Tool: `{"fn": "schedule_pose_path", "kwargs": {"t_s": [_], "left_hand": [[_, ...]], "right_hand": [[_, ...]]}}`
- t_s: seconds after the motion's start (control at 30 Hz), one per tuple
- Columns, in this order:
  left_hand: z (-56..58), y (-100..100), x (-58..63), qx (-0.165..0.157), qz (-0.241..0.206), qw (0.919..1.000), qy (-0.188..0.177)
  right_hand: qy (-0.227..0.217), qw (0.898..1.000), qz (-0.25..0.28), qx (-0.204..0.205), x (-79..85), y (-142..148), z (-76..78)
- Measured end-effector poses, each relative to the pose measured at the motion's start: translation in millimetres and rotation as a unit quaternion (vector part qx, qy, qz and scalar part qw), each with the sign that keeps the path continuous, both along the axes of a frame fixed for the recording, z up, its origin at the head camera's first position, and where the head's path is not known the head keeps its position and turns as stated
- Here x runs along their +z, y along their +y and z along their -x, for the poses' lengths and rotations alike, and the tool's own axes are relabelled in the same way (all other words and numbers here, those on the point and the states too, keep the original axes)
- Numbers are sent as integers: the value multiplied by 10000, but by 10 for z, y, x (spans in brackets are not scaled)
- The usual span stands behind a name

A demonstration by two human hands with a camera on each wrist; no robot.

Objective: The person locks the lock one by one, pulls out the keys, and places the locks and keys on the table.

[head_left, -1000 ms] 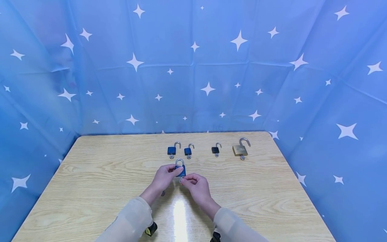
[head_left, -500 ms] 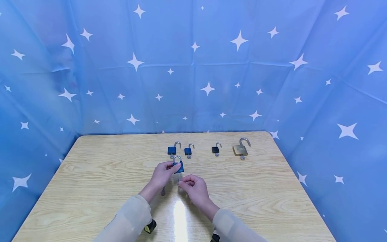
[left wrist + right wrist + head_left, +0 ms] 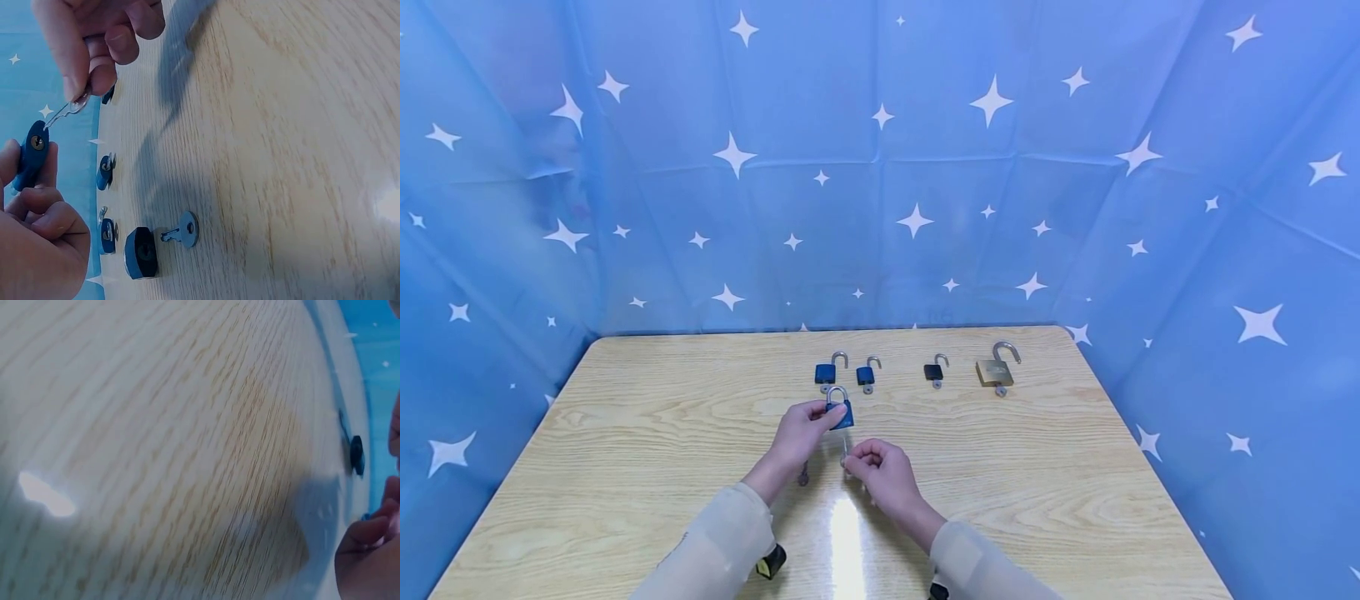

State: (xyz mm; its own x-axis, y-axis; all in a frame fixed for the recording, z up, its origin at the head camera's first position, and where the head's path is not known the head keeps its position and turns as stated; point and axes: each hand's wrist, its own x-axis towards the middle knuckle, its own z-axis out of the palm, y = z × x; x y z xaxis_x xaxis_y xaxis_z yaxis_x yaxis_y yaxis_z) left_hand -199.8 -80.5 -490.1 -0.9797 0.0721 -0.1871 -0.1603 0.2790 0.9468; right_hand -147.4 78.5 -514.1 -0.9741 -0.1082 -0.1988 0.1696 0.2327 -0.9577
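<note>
My left hand (image 3: 796, 435) pinches a blue padlock (image 3: 841, 414) between thumb and fingers, above the table. Its shackle is up and looks closed. In the left wrist view the brass keyhole (image 3: 37, 142) faces the other hand. My right hand (image 3: 886, 475) pinches the head of a small silver key (image 3: 76, 105); the blade points toward the padlock and stands just clear of the keyhole. Under my left wrist lies another key (image 3: 803, 477), next to a dark padlock (image 3: 141, 253) that my left hand hides in the head view.
Along the back of the wooden table (image 3: 1060, 467) lie two blue padlocks (image 3: 825, 373), a small black padlock (image 3: 933, 372) and a large brass padlock (image 3: 995, 372). Their shackles are open, with keys at their bases. A blue star-patterned curtain (image 3: 880, 192) hangs behind.
The key has come out of the held padlock as my right hand drew back toward me. My left hand and the padlock have shifted slightly up and left.
</note>
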Motion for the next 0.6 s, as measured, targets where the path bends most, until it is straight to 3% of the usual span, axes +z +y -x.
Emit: {"fn": "schedule_pose_path", "kwargs": {"t_s": [0.6], "left_hand": [[16,-38,4,135,171,9998,8]], "right_hand": [[89,9991,-214,349,17,66,-9]]}}
